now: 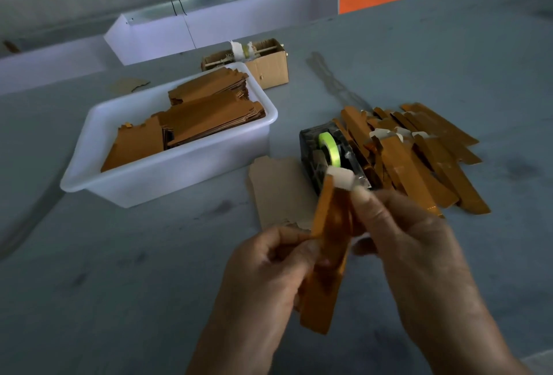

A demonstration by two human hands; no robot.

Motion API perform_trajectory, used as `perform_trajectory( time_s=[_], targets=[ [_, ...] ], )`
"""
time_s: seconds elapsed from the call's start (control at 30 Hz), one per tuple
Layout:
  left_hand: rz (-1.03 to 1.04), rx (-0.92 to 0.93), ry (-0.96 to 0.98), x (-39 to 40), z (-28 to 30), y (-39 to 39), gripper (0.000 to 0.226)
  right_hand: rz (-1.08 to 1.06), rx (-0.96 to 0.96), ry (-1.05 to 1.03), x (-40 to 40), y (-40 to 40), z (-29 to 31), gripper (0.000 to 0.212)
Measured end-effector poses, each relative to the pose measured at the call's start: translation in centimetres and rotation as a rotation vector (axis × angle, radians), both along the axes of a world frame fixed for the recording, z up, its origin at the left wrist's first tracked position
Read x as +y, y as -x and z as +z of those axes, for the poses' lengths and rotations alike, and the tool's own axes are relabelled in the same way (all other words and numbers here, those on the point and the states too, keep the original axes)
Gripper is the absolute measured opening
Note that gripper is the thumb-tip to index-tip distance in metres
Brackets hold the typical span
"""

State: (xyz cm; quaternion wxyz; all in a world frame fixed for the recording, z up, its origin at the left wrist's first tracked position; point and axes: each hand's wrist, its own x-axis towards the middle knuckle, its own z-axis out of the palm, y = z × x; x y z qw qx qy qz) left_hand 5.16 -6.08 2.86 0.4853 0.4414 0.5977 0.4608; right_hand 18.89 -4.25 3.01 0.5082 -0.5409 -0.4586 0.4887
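While the left hand grips the narrow orange box round its middle, fingers curled behind and thumb on the front, the right hand pinches the top end w/ thumb and forefinger, right at the pale flap. Box is held up off the table, tilted, its top just in front of the tape dispenser. Step in hand looks like closing that end, prob. w/ tape. To do it well:

- Keep the left grip firm but not crushing, as thin card will likely buckle.
- Square the walls before tucking the flap.
- Press along the fold, not at the tip.
- If tape goes on, pull a short strip & lay it centred over the seam.

Fingertips are blurred — can't tell if tape is stuck there. Done ones lie in the pile to the right; flat blanks wait in the tub.
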Motion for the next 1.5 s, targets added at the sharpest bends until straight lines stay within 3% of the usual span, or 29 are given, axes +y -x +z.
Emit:
perform_trajectory(
  time_s=[0.1,0.17,0.27,0.47,0.83,0.93,1.03,1.1,1.37,1.5],
  targets=[
    [0.146,-0.040,0.024,1.1,0.0,0.2,0.023,-0.203,-0.237,-0.122,1.6,-2.0,0.0,0.014],
    [0.155,-0.021,0.026,1.8,-0.1,0.4,0.028,-0.185,-0.323,-0.075,3.0,-3.1,-0.4,0.008],
    [0.151,-0.038,0.038,2.4,-0.2,0.2,0.031,-0.034,-0.297,0.056,4.3,-3.6,-1.0,0.011],
    [0.119,-0.105,-0.001,2.8,-0.1,-1.0,0.021,0.056,-0.403,0.029,5.2,-3.3,-1.3,0.011],
    [0.094,-0.113,-0.042,3.4,-0.5,-3.3,0.013,0.033,-0.437,-0.016,5.4,-2.2,-1.1,0.013],
    [0.095,-0.109,-0.048,3.5,-0.5,-3.3,0.013,-0.073,-0.491,-0.115,5.3,-1.5,-1.2,0.017],
    [0.095,-0.119,-0.045,3.4,-0.5,-3.2,0.014,-0.149,-0.224,-0.087,4.7,-1.5,-1.4,0.012],
    [0.103,-0.161,-0.032,3.3,-0.5,-2.9,0.016,-0.152,-0.159,-0.059,4.1,-1.9,-1.6,0.013],
    [0.128,-0.290,-0.043,3.2,-0.4,-2.2,0.014,-0.162,-0.437,-0.073,2.8,-1.6,-2.1,0.014],
    [0.067,-0.255,-0.098,3.5,-0.2,-2.5,0.019,-0.159,-0.442,-0.050,2.5,-1.2,-2.4,0.016]
  ],
)
